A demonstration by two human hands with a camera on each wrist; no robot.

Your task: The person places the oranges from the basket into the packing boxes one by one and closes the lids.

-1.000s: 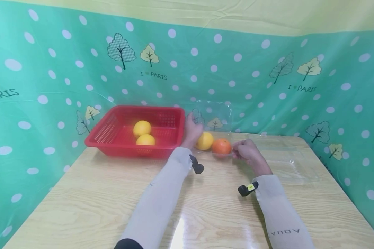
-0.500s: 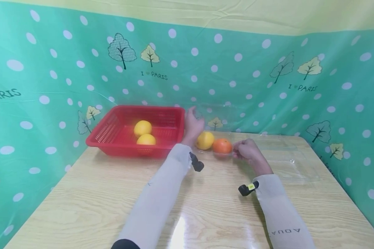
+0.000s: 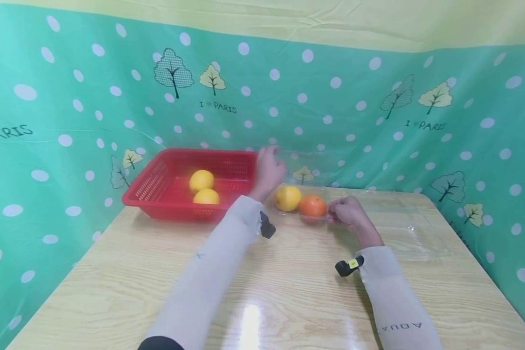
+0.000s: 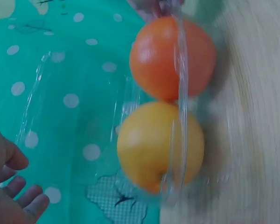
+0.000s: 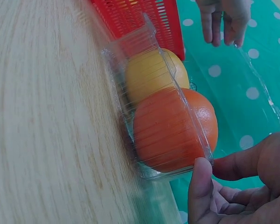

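Observation:
A clear plastic clamshell box [image 4: 183, 84] stands on the table with its lid [image 4: 35, 95] raised behind it. Inside sit an orange [image 3: 313, 206] and a yellow round fruit [image 3: 288, 198], side by side. My right hand [image 3: 349, 212] pinches the box rim at the orange's end between thumb and fingers, as the right wrist view shows. My left hand [image 3: 269, 172] is up beside the red basket, near the lid's upper edge. Its thumb and fingers are apart and loosely bent in the left wrist view, with nothing between them.
A red perforated basket [image 3: 166, 212] stands left of the box, holding two yellow fruits [image 3: 201, 181]. Another clear plastic container [image 3: 409, 228] lies at the right of the wooden table [image 3: 297, 291]. A green dotted curtain [image 3: 367, 155] hangs behind.
My left hand has shifted slightly left and up, toward the basket's rim. The raised lid has tilted a little. My right hand keeps its place on the box.

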